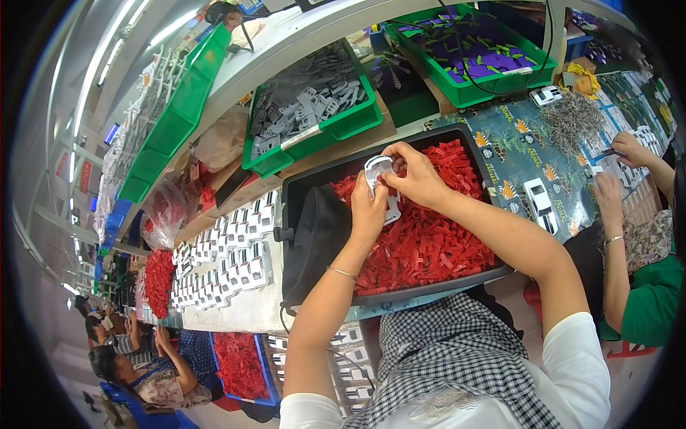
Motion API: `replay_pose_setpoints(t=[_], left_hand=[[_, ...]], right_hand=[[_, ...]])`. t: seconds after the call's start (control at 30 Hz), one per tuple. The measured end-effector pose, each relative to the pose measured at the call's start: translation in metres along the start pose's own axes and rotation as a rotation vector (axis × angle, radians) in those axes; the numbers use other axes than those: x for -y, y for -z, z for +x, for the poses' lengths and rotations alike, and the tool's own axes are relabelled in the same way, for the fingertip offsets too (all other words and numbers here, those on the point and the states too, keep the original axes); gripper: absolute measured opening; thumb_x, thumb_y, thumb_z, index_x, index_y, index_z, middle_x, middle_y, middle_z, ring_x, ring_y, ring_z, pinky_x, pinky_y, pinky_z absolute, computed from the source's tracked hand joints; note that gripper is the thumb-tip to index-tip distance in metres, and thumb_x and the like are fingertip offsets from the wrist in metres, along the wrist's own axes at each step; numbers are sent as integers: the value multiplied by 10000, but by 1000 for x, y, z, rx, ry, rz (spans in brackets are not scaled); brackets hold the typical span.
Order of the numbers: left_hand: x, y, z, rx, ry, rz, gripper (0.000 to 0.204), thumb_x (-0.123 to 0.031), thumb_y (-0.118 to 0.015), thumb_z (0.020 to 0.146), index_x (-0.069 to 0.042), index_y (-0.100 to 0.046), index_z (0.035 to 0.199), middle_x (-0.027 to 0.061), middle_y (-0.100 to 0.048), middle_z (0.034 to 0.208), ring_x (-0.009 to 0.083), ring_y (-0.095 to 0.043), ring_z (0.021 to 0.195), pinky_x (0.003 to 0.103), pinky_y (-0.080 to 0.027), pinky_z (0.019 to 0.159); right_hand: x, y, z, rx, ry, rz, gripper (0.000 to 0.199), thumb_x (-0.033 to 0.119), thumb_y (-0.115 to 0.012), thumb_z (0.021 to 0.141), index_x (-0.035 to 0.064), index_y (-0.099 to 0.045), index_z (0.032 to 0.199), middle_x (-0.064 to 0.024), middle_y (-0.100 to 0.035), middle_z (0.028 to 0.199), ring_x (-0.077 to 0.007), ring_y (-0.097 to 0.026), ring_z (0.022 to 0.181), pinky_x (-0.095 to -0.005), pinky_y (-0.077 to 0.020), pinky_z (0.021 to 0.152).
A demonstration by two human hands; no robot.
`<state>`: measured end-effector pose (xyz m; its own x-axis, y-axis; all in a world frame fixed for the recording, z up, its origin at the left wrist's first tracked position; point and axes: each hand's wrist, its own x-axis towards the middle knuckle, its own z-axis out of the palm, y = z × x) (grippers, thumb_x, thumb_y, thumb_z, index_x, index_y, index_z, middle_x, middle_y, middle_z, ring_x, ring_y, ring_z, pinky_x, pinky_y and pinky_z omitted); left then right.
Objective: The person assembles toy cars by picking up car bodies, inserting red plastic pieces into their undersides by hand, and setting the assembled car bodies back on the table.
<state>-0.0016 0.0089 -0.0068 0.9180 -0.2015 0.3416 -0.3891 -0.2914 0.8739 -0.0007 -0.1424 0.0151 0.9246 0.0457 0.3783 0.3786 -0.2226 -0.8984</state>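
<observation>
left hand (368,207) and right hand (418,175), both raised over a black tray (314,179) on the worktop (250,311); fingers of both hands closed on one white plastic housing (379,174), held between them above the tray's far half, the right fingers pinching its upper edge, the left gripping its lower side. thin bracelet (341,272) on the left wrist. tray holds a heap of small red plastic clips (429,243) toward its right and a black mesh bag (318,232) at its left end. left of the tray, rows of assembled white-and-black pieces (225,264) laid flat on the worktop. behind the tray, a green bin of grey plastic parts (307,107), and further right a green bin of purple and green parts (479,53). right of the tray, a patterned cloth (514,143) with white parts on it and a pile of thin metal pins (572,121). at the right edge, a co-worker's hands (629,154) handling small parts, sleeve green. lower left, a blue crate of red clips (239,365) below worktop level, with other seated people (143,365) beside it.
</observation>
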Motion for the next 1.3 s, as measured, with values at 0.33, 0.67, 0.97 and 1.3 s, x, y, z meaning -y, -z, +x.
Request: replay_pose_setpoints(t=[0.33, 0.67, 0.97, 1.3], left_hand=[[-17, -3, -3, -69, 92, -222, 253, -53, -462, 894, 33, -555, 1113, 99, -630, 895, 145, -592, 756, 304, -480, 675], [-21, -2, -1, -40, 58, -46, 176, -31, -492, 859, 35, -529, 1017, 154, -597, 853, 234, -603, 758, 348, -481, 694], [-37, 27, 2, -77, -156, 142, 172, -60, -553, 839, 34, -553, 983, 232, -579, 895, 420, -592, 840, 408, -470, 718], [-8, 190, -65, -355, 52, 945, 388, -34, -618, 826, 24, -533, 1201, 252, -571, 1042, 422, -533, 979, 465, -448, 832]], right_hand=[[1, -3, -1, -30, 170, -27, 356, 29, -663, 807, -36, -554, 1139, -79, -585, 982, -132, -591, 792, -280, -513, 723], [1, 4, 1, -8, 129, -14, 350, 30, -703, 791, -34, -552, 1100, -81, -584, 990, -140, -591, 812, -279, -517, 735], [8, -4, -2, 112, 54, 22, 340, 96, -700, 841, -7, -557, 1131, -67, -611, 967, -124, -597, 842, -272, -502, 738], [17, 8, -16, 893, 219, -584, 332, 134, -753, 749, 45, -598, 1028, -121, -603, 1016, -325, -621, 931, -422, -510, 775]])
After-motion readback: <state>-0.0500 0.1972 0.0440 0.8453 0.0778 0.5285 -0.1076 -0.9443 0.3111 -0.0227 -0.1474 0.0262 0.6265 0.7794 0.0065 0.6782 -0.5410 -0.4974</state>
